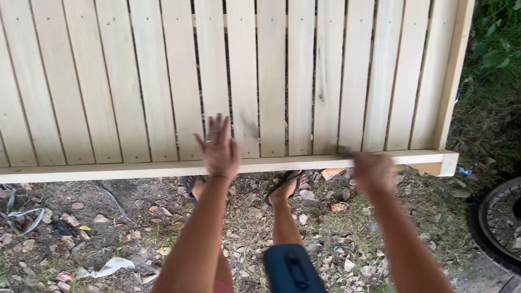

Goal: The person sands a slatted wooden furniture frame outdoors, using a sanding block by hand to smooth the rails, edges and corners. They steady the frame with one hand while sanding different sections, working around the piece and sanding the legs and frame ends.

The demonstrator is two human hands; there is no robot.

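Observation:
A large panel of pale wooden slats (271, 76) lies flat in front of me, framed by a pale wooden rail (108, 171) along its near edge. My left hand (218, 146) rests open with fingers spread on the slats at the near rail. My right hand (372, 169) is at the near rail further right, blurred, fingers curled over the rail's edge; whether it grips the rail or something small I cannot tell. Below the panel I see my legs and feet in dark sandals (284, 184).
The ground is bare earth with stones, dry leaves and scraps of litter (106, 267). A bicycle wheel (496, 222) stands at the right edge. Green plants (496, 32) grow beyond the panel's right side. A dark blue object (290, 268) hangs near my legs.

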